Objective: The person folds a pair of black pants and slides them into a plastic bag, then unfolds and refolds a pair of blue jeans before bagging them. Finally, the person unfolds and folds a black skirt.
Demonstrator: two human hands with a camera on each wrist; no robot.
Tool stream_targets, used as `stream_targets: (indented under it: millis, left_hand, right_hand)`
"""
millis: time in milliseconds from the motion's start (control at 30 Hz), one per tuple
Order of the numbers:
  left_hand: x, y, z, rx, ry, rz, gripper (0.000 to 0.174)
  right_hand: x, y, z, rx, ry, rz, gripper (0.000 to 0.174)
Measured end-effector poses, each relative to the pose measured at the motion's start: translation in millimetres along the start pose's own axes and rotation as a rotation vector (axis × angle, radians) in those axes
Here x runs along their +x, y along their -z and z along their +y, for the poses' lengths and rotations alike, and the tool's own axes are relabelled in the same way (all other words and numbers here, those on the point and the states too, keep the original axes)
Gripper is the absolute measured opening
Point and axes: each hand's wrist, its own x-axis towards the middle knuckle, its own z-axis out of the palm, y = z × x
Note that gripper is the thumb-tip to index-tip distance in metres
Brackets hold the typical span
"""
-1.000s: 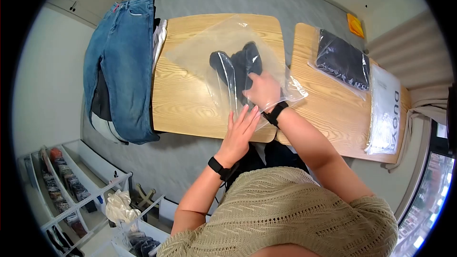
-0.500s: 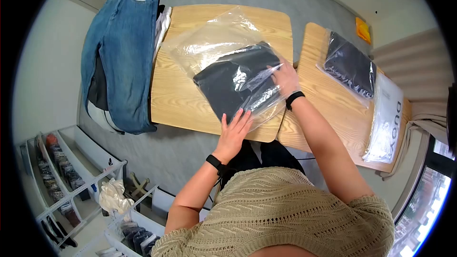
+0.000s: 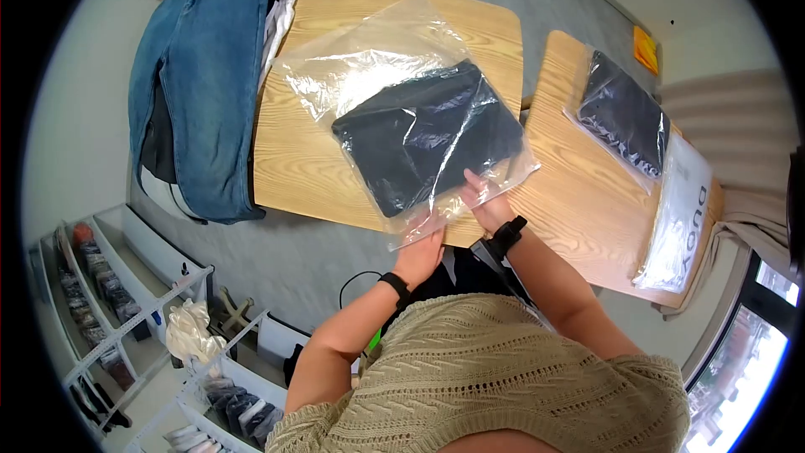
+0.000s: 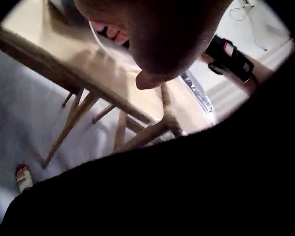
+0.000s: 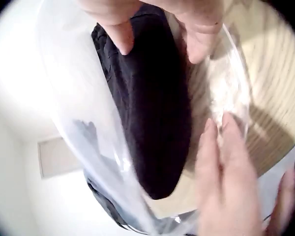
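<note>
A folded black garment (image 3: 428,134) lies inside a clear plastic bag (image 3: 335,75) on the wooden table. The bag's open end faces the person. My right hand (image 3: 486,200) is at the garment's near edge, holding it between thumb and fingers. In the right wrist view, the dark cloth (image 5: 157,113) passes between that thumb and the fingers. My left hand (image 3: 421,253) is at the bag's near edge, where film overlaps its fingertips. Its fingers (image 5: 228,157) are straight beside the bag's rim in the right wrist view.
Blue jeans (image 3: 214,92) drape over the table's left end. On the right table (image 3: 570,210) lie a bagged dark garment (image 3: 625,113) and a stack of clear printed bags (image 3: 677,214). White storage racks (image 3: 159,335) stand at lower left.
The garment was bunched up in the bag a second ago and now lies spread flat. My right hand has drawn back toward the bag's opening, and the left has moved down off the garment.
</note>
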Motion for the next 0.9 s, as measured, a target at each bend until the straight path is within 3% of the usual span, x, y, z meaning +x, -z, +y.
stream_targets:
  millis: [67, 100, 133, 167, 200, 267, 300, 400, 433, 467, 533, 567, 600, 667, 733, 800, 833, 867, 900]
  left_hand:
    - [0, -8, -5, 0.233, 0.105, 0.09, 0.073]
    - [0, -8, -3, 0.221, 0.205, -0.021, 0.079]
    - [-3, -7, -2, 0.221, 0.209, -0.015, 0.079]
    - [-5, -4, -1, 0.26, 0.203, -0.074, 0.078]
    - [-6, 1, -1, 0.301, 0.198, -0.132, 0.076]
    - [-9, 4, -5, 0.336, 0.166, -0.157, 0.075]
    - [-9, 3, -7, 0.32, 0.159, -0.163, 0.076]
    - [-11, 1, -10, 0.329, 0.133, -0.149, 0.082]
    - [-11, 5, -9, 0.322, 0.13, -0.153, 0.083]
    - [-10, 9, -9, 0.317, 0.125, -0.157, 0.085]
    - [-9, 17, -9, 0.245, 0.121, -0.214, 0.088]
    - [-9, 22, -8, 0.305, 0.105, -0.231, 0.09]
    - [-10, 19, -12, 0.262, 0.084, -0.207, 0.09]
    - [-9, 26, -11, 0.257, 0.082, -0.218, 0.092]
    - [-8, 25, -11, 0.241, 0.081, -0.216, 0.092]
    - [-8, 26, -12, 0.219, 0.078, -0.215, 0.093]
    - [-8, 27, -13, 0.216, 0.079, -0.227, 0.093]
    - [-7, 27, -13, 0.211, 0.08, -0.239, 0.093]
    - [-7, 26, -15, 0.184, 0.092, -0.27, 0.092]
  right_hand:
    - [0, -32, -2, 0.119, -0.087, 0.077, 0.012]
    - [-6, -55, -10, 0.18, -0.139, 0.09, 0.016]
    - [-7, -68, -15, 0.239, -0.191, 0.101, 0.021]
    - [13, -36, -10, 0.092, -0.305, 0.165, 0.027]
    - [28, -18, 2, 0.087, -0.306, 0.155, 0.027]
    - [53, -2, 19, -0.281, -0.02, -0.036, 0.02]
    - [40, -56, -1, 0.2, -0.174, -0.027, 0.025]
    - [62, -102, -13, 0.126, -0.131, 0.035, 0.024]
    - [90, -76, -1, 0.16, -0.09, -0.2, 0.023]
    - [114, -71, 5, 0.095, -0.085, -0.182, 0.022]
    - [136, -77, 6, 0.28, -0.174, -0.122, 0.029]
    - [147, -78, -6, 0.05, -0.21, -0.153, 0.042]
    - [148, -98, -9, 0.049, -0.209, -0.16, 0.042]
    - [146, -144, -11, 0.141, -0.026, 0.054, 0.052]
    - [198, -101, 12, 0.091, -0.052, 0.029, 0.052]
    - [219, -81, 30, -0.774, 0.325, -0.044, 0.046]
    - [227, -86, 35, -0.749, 0.375, 0.131, 0.033]
    - [234, -89, 36, -0.755, 0.376, 0.131, 0.033]
    - [220, -114, 25, -0.267, 0.158, 0.058, 0.03]
